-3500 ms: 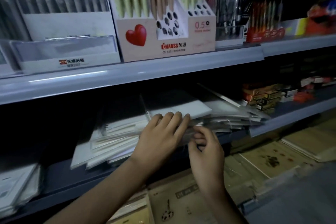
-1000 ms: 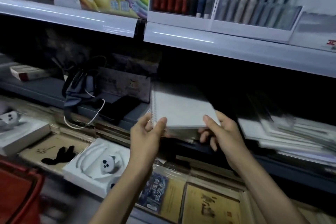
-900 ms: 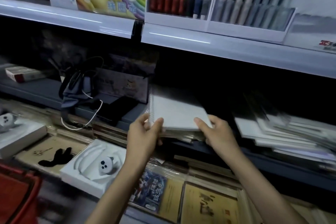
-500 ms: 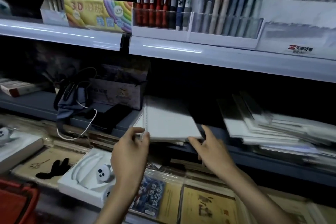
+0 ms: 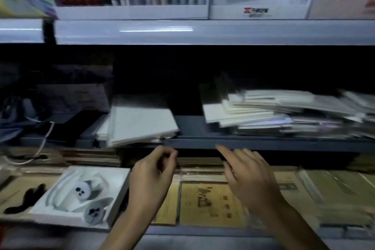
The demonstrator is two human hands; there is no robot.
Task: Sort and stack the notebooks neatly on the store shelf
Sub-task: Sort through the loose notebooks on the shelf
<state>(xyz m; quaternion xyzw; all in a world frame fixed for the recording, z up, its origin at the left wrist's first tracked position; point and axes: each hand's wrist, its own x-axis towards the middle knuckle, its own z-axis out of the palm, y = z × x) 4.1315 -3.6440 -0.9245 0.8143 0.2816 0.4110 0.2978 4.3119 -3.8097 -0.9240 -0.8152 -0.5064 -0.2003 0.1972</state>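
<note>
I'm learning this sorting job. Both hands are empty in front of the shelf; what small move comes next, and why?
Probably reach the right hand to the messy pile and take its top notebook for the left stack: the pile lies fanned and crooked, and that hand is open, nearest it.

Dim store light, glare streak on upper shelf edge [image 5: 156,30] (motion-blurred throughout), black recess

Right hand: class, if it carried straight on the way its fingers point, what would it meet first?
Probably the front edge of the shelf, just past the right hand; depth is unclear.
</note>
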